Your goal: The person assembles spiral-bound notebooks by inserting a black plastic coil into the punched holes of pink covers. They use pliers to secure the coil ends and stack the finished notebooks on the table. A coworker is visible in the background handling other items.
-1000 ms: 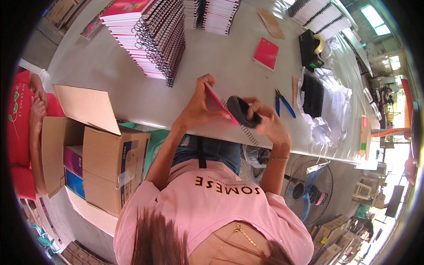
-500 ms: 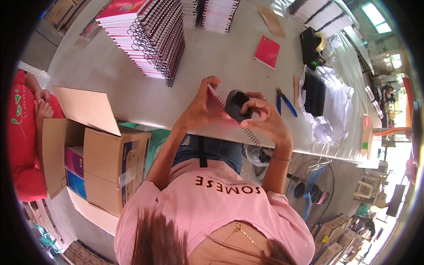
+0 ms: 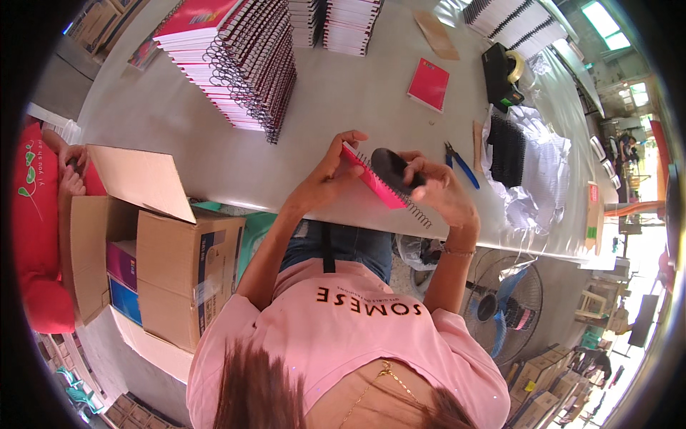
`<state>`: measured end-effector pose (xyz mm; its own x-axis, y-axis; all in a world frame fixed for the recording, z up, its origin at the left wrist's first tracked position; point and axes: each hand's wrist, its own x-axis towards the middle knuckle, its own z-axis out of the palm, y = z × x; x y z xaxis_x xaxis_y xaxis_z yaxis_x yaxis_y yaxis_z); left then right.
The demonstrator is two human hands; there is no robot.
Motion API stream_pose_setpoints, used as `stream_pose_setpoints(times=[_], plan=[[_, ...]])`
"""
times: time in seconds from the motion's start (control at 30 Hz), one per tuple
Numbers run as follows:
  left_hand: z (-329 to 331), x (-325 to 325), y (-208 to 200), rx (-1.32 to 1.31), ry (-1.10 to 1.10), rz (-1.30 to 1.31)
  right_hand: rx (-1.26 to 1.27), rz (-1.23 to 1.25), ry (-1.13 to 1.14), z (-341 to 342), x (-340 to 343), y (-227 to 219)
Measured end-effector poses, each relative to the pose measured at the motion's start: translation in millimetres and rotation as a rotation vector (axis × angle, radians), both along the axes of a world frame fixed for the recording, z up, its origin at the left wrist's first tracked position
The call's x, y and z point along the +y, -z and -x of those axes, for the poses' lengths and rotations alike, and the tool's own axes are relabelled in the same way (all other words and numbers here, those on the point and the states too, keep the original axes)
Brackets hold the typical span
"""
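Observation:
My left hand is closed on a small pink-red notebook, tilted above the table's near edge. A dark wire coil runs along the notebook's upper edge, its loose end sticking out past the lower right corner. Fingers of my right hand are curled round a smooth black oval object, which lies against or just over the coil; its kind I cannot make out. Blue-handled cutting pliers lie to the right of that hand.
A tall stack of spiral notebooks stands at left; a single red notebook lies ahead. Black coils rest on white wrapping beside a tape dispenser. An open carton, a person in red and a fan flank me.
The notebook has turned so more of its pink cover shows, and both hands have shifted slightly right. The black oval object has moved a little to the right along with the coil.

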<state>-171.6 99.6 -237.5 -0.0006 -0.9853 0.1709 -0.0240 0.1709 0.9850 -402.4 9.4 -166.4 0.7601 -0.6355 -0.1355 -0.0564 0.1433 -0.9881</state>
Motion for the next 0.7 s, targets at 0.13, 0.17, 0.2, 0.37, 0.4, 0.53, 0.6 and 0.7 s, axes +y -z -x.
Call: stream_pose_setpoints(times=[0.13, 0.17, 0.2, 0.37, 0.4, 0.53, 0.6, 0.7], plan=[[0.1, -0.7, -9.2, 0.095, 0.024, -0.037, 0.115, 0.171, -0.050, -8.8, 5.3, -14.1], [-1.5, -0.6, -10.2, 0.088, 0.036, -0.047, 0.115, 0.174, -0.080, -9.7, 4.8, -15.8], [-1.6, 1.5, -10.1, 0.083, 0.047, -0.062, 0.218, 0.244, -0.024, -11.8, 2.9, -14.8], [-2.5, -3.2, -2.3, 0.142, 0.057, -0.028, 0.300, 0.427, 0.014, -16.1, -0.5, -10.1], [-2.2, -4.3, -2.1, 0.165, 0.057, -0.019, 0.326, 0.447, 0.031, -18.0, -1.5, -10.8], [-1.7, 3.2, -5.9, 0.211, 0.104, -0.072, 0.341, 0.528, 0.121, -25.7, -0.4, -13.1], [-0.8, 1.3, -9.1, 0.256, 0.123, -0.080, 0.288, 0.521, 0.126, -25.6, 0.3, -9.5], [-1.9, -1.7, 0.2, 0.210, 0.117, -0.045, 0.302, 0.426, 0.093, -27.1, -3.8, -4.5]])
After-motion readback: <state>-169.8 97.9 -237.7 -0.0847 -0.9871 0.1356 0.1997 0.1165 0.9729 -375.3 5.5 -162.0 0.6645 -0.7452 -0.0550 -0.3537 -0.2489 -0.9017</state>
